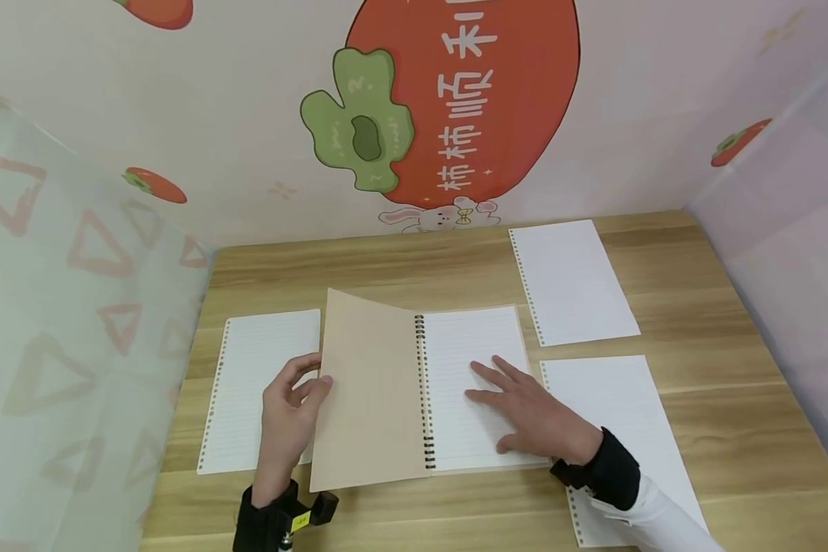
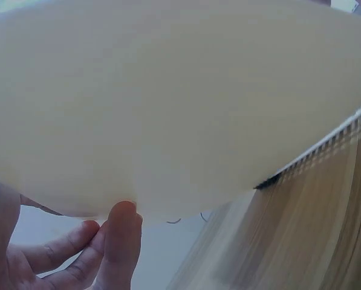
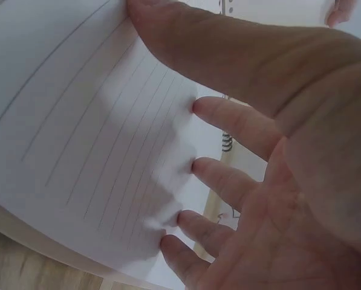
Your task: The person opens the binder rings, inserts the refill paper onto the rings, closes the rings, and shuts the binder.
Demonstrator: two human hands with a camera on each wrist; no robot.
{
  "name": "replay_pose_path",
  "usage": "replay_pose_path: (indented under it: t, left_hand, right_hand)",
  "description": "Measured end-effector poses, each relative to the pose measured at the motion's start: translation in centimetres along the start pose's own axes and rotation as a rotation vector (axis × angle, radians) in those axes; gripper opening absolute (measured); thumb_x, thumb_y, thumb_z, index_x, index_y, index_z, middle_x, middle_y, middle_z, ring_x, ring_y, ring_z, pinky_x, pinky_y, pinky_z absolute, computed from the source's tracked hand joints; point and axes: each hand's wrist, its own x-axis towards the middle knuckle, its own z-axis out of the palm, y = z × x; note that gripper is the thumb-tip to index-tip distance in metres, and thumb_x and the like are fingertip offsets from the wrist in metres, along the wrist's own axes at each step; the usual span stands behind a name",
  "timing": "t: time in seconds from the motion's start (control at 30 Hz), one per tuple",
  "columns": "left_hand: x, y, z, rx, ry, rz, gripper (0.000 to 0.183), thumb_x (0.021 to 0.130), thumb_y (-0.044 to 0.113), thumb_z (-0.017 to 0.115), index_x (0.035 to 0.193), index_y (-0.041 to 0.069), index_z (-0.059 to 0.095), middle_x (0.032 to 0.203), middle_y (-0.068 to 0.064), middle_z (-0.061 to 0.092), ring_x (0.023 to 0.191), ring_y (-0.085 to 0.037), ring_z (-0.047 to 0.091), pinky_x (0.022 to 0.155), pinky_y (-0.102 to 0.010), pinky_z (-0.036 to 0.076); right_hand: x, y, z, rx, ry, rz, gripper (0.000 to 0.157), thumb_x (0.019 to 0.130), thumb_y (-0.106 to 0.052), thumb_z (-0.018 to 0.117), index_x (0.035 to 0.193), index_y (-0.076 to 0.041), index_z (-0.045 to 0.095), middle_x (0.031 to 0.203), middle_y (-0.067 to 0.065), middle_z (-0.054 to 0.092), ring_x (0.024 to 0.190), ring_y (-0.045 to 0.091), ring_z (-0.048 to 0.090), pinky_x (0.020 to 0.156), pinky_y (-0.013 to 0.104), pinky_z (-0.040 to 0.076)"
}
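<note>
Here, a wall (image 1: 248, 115) printed with a big red fruit stands along the far side of a wooden table (image 1: 497, 514). In the middle of the table the spiral notebook (image 1: 407, 391) lies open, its beige cover (image 1: 367, 406) tilted up on the left and a lined page (image 1: 469, 337) on the right. Loose punched sheets lie about it: one at left (image 1: 244, 376), partly beneath the cover; one far right (image 1: 574, 284); one near right (image 1: 614, 406), partly under the right forearm. The right hand (image 1: 534, 418) rests on the page, fingers spread apart; the left hand (image 1: 291, 414) pinches the cover's left edge between thumb and fingers. Each wrist wears a black band (image 1: 617, 468).
</note>
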Motion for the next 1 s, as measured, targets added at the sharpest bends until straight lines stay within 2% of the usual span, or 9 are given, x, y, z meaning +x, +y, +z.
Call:
replay_pose_path:
  t: [0.33, 0.53, 0.63, 0.73, 0.87, 1.0]
  left_hand:
    - [0.3, -1.5, -0.7, 0.053, 0.022, -0.071, 0.034, 0.094, -0.004, 0.066, 0.128, -0.004, 0.066, 0.124, -0.018, 0.063, 0.089, -0.011, 0.073, 0.073, -0.023, 0.059]
    - [0.7, -3.2, -1.0, 0.213, 0.064, -0.059, 0.03, 0.095, 0.003, 0.068, 0.124, 0.002, 0.069, 0.119, -0.014, 0.069, 0.096, -0.016, 0.069, 0.076, -0.018, 0.056]
    - [0.7, -3.8, -1.1, 0.289, 0.073, -0.057, 0.029, 0.096, 0.007, 0.068, 0.124, 0.004, 0.071, 0.112, -0.014, 0.071, 0.092, -0.019, 0.07, 0.073, -0.017, 0.056]
    - [0.7, -4.2, -1.2, 0.347, 0.064, -0.076, 0.027, 0.097, 0.01, 0.067, 0.123, 0.006, 0.073, 0.106, -0.013, 0.07, 0.084, -0.02, 0.072, 0.069, -0.02, 0.056]
    - [0.9, -4.5, -1.4, 0.425, 0.04, -0.106, 0.026, 0.098, 0.014, 0.065, 0.121, 0.008, 0.074, 0.104, -0.011, 0.07, 0.081, -0.022, 0.074, 0.065, -0.024, 0.056]
    - [0.9, -4.8, -1.6, 0.503, 0.024, -0.093, 0.026, 0.098, 0.016, 0.064, 0.12, 0.007, 0.074, 0.103, -0.011, 0.073, 0.08, -0.023, 0.074, 0.061, -0.027, 0.055]
  right_hand:
    - [-0.3, 0.4, -0.1, -0.005, 0.006, -0.001, 0.087, 0.069, -0.031, 0.093, 0.147, -0.012, 0.06, 0.168, 0.014, 0.033, 0.155, 0.045, 0.022, 0.118, 0.06, 0.031]
    - [-0.3, 0.3, -0.4, -0.01, 0.021, 0.004, 0.088, 0.067, -0.031, 0.094, 0.146, -0.011, 0.061, 0.166, 0.015, 0.035, 0.154, 0.046, 0.024, 0.118, 0.058, 0.031]
    - [-0.4, 0.3, -0.4, -0.009, 0.022, 0.007, 0.088, 0.067, -0.031, 0.094, 0.146, -0.012, 0.061, 0.166, 0.015, 0.035, 0.154, 0.046, 0.024, 0.119, 0.057, 0.031]
    - [-0.5, 0.4, -0.5, -0.019, 0.023, 0.005, 0.088, 0.066, -0.031, 0.094, 0.146, -0.012, 0.061, 0.166, 0.015, 0.036, 0.153, 0.046, 0.025, 0.118, 0.057, 0.032]
    - [-0.5, 0.5, -0.4, -0.038, 0.025, -0.001, 0.089, 0.066, -0.033, 0.094, 0.145, -0.012, 0.062, 0.166, 0.015, 0.036, 0.153, 0.047, 0.026, 0.118, 0.058, 0.032]
    - [-0.5, 0.7, -0.3, -0.045, 0.024, -0.005, 0.089, 0.066, -0.034, 0.094, 0.146, -0.012, 0.061, 0.167, 0.015, 0.035, 0.153, 0.046, 0.025, 0.118, 0.057, 0.032]
